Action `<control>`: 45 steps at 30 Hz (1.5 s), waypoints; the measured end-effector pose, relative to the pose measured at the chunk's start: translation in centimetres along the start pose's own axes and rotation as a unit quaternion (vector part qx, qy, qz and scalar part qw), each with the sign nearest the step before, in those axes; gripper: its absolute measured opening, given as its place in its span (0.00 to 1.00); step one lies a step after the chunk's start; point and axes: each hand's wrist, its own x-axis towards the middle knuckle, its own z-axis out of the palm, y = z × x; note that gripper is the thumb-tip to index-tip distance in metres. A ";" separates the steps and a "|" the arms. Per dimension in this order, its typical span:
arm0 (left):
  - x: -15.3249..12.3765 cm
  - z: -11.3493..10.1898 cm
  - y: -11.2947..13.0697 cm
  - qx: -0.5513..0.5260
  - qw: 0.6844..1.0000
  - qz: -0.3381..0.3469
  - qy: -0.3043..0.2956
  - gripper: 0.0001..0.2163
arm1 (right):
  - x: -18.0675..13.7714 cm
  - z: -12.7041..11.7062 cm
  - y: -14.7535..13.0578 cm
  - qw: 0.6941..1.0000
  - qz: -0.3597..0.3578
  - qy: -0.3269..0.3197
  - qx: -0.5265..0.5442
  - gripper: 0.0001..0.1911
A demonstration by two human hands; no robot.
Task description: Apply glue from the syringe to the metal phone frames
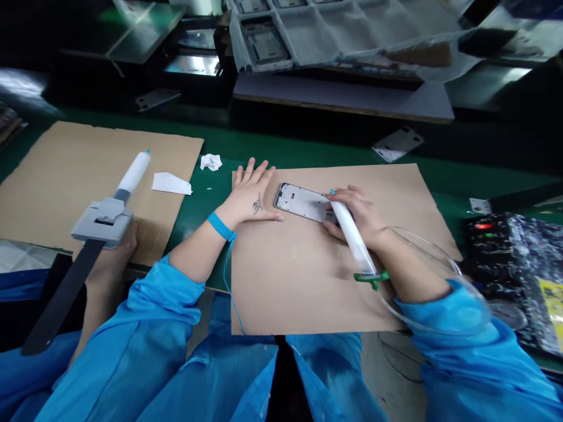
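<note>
A silver phone frame (303,202) lies flat on a cardboard sheet (290,281) before me. My left hand (253,196) rests palm down just left of it, fingers spread and thumb pointing toward the frame, holding nothing. At the frame's right end, my right hand (358,214) is closed on a white dispensing syringe (353,237). The syringe's blue tip is up by my fingers, and its green cap with a clear tube faces me. My right fingers overlap the frame's right end; whether they grip it I cannot tell. A blue band (221,227) with a cord circles my left wrist.
At left, a co-worker's hand (127,243) holds a grey dispensing gun (103,220) over another cardboard sheet (65,158). Crumpled paper (211,162) lies between the sheets. A second phone frame (398,145) is behind. A divided tray (308,35) stands at the back, a control box (492,252) at right.
</note>
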 end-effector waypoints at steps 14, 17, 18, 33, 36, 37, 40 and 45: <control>0.4 0.8 0.3 -0.150 0.974 0.171 0.007 0.20 | 1.2 2.2 -2.6 0.980 0.082 -0.080 0.162 0.30; 0.8 1.5 0.1 -0.123 0.977 0.159 0.066 0.36 | 1.7 2.8 -3.8 0.957 0.101 -0.081 0.260 0.34; 0.8 1.6 0.1 -0.109 0.978 0.167 0.055 0.40 | 1.9 3.0 -4.0 0.946 0.118 -0.055 0.295 0.36; 0.4 2.6 1.2 -0.116 0.971 0.209 0.009 0.32 | 2.9 2.8 -7.9 0.914 0.304 0.021 0.268 0.26; 0.6 2.8 1.2 -0.127 0.969 0.213 0.006 0.33 | 3.1 2.8 -8.0 0.915 0.307 0.021 0.259 0.27; 0.6 2.8 1.2 -0.128 0.969 0.213 0.006 0.33 | 3.1 2.8 -8.0 0.917 0.305 0.018 0.256 0.27; 0.5 2.6 1.4 -0.128 0.969 0.211 0.007 0.33 | 3.1 2.7 -7.9 0.923 0.297 0.011 0.246 0.26; 0.3 2.2 1.8 -0.148 0.969 0.199 0.000 0.31 | 3.1 2.8 -8.0 0.921 0.297 0.020 0.251 0.26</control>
